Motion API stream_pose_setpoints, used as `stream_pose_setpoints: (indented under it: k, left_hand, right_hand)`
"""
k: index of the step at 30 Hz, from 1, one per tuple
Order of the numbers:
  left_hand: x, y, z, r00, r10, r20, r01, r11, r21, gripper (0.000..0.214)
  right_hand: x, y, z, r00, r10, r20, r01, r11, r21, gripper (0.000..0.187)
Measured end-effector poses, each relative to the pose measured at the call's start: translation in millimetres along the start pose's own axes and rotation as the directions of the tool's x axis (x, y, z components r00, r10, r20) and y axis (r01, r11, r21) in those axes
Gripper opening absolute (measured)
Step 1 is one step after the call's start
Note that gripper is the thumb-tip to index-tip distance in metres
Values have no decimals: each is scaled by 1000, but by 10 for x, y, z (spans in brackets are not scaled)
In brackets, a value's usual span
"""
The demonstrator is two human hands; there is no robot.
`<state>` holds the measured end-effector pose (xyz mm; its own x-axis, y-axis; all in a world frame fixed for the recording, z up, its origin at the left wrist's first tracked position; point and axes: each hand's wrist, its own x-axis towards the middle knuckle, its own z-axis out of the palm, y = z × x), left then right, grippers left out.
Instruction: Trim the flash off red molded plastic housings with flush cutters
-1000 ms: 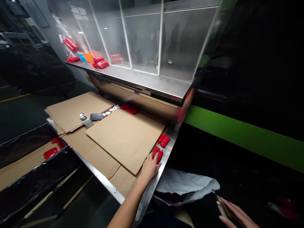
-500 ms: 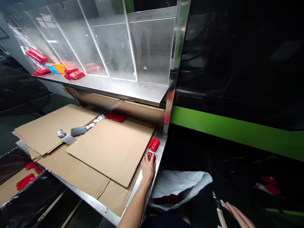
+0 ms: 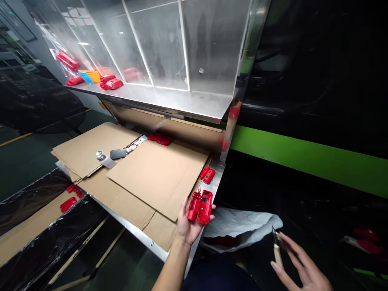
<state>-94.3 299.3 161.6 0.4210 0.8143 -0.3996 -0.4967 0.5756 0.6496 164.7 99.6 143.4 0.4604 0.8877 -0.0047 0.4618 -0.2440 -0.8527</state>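
Note:
My left hand is palm up near the table's right edge. Its fingers curl around a red plastic casing, two hollow halves side by side with the ribbed inside showing. Just beyond it, another red casing lies on the metal tabletop. At the lower right, my right hand grips a pair of nippers with cream handles, jaws pointing up and away. Between the hands, below the table edge, hangs an open pale bag with something dark red inside.
Cardboard sheets cover most of the table. On them lie a dark phone-like slab, a metal piece with a round knob and red parts. A metal shelf runs behind. Black-lined boxes stand at the left.
My left hand has lifted the red casing off the tabletop and turned palm up, bringing the casing nearer. My right hand has come further into view with the nippers. The whole view has shifted.

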Motion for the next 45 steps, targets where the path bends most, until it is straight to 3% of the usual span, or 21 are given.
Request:
stream_pose_setpoints:
  k: [6,12,20,29,39,45]
  left_hand:
    - [-397,103,185,973,-20,229,113,908,-403,69]
    - [-664,134,261,934,34,357,123,904,-409,72]
    - [-764,202,316,934,117,339,14,932,-361,72]
    - [-842,281,355,941,176,290,-52,919,-390,60]
    - [-962,304,425,935,183,303,-46,912,-408,57]
    - [-976,236,460,943,139,304,-1,911,-413,56]
  right_hand:
    - [40,-26,87,996,-31,86,25,997,67,70]
    - [-2,-168,179,996,63,60,-72,983,171,74]
    - [-55,-232,191,991,134,11,-133,966,220,69]
    - [-75,-333,192,1000,11,26,-17,964,264,64]
    - [-48,-451,232,999,38,34,-48,925,376,66]
    - [-51,-519,305,990,-102,98,24,804,594,57]
